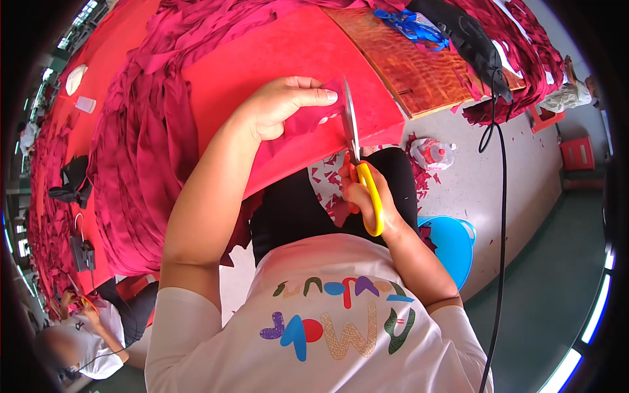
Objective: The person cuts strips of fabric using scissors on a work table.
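Note:
My left hand [291, 108] pinches a piece of dark red fabric [308, 120] between thumb and fingers above the red-covered table [262, 59]. In my right hand [367, 193] is a pair of scissors [373, 203] with yellow and orange handles. The blades point away from me and stand upright beside the fabric's right edge, close to my left fingertips. Whether the blades are parted is hard to tell. Small red scraps lie on a pale cloth [322, 187] between my legs.
Long heaps of red fabric strips [141, 157] cover the table's left side. On the wooden board [406, 69] lie blue ribbons [413, 29] and a black bag [462, 39]. A blue bucket [452, 252] and plastic bottle [434, 154] are right. A co-worker [85, 337] sits lower left. A black cable [503, 229] hangs right.

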Motion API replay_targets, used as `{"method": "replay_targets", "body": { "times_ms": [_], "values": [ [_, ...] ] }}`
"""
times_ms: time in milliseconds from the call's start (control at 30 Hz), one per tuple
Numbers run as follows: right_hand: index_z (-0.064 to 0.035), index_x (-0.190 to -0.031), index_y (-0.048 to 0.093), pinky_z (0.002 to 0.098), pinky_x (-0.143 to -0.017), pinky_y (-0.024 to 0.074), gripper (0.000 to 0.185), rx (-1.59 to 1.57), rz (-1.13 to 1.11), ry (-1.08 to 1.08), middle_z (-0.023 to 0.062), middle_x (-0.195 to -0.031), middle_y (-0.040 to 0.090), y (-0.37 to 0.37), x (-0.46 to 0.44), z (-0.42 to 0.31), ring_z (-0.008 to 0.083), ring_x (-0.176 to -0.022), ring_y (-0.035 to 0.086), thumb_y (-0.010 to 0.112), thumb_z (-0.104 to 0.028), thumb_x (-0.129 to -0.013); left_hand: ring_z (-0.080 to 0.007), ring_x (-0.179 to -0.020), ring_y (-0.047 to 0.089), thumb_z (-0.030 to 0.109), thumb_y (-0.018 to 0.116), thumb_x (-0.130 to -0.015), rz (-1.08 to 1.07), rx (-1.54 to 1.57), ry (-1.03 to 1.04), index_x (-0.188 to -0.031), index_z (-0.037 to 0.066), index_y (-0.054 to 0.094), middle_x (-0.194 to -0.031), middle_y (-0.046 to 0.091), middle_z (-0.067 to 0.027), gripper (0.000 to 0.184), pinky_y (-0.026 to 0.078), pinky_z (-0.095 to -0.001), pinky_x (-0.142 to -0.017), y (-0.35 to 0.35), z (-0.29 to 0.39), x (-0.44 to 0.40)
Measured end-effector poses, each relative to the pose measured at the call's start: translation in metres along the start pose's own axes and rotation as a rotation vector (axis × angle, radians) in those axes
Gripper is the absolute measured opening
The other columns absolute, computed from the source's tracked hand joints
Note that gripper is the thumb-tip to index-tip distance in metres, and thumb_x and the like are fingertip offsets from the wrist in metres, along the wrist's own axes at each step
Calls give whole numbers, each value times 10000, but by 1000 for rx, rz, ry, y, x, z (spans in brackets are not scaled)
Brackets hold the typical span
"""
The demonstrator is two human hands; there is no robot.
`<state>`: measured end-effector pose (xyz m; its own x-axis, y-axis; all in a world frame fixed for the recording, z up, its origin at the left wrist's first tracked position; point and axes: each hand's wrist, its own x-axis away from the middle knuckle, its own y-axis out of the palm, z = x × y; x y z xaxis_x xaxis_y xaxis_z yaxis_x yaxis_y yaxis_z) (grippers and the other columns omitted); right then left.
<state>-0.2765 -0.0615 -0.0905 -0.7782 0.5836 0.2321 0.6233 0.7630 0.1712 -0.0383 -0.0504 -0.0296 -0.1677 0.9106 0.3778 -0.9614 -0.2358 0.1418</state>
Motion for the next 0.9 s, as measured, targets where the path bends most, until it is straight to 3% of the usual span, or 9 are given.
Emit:
{"method": "replay_targets", "body": {
  "times_ms": [200, 567, 900],
  "values": [
    [36, -1021, 507, 211, -569, 405, 292, -123, -71, 55, 35, -761, 523, -1, 1, 4, 87, -633, 482, 540, -119, -776, -117, -809, 611, 148, 675, -849, -60, 56, -11, -936, 42, 648, -857, 646, -33, 140, 511, -254, -697, 3, 6, 5],
    [17, -990, 506, 211, -397, 353, 274, -254, -90, 145, 31, -691, 510, 1, -1, 1, 88, -467, 447, 533, -138, -767, -102, -784, 607, 126, 657, -864, 2, -116, 160, -999, 24, 625, -875, 638, -36, 172, 515, -242, -655, 9, -3, 1],
    [14, -957, 507, 211, -390, 348, 249, -176, -42, 147, 12, -646, 489, 6, 0, -4, 75, -453, 427, 543, -154, -775, -101, -786, 608, 114, 655, -864, 7, -147, 175, -1018, 22, 620, -889, 639, -42, 184, 518, -242, -651, 10, -4, 0]
  ]
}}
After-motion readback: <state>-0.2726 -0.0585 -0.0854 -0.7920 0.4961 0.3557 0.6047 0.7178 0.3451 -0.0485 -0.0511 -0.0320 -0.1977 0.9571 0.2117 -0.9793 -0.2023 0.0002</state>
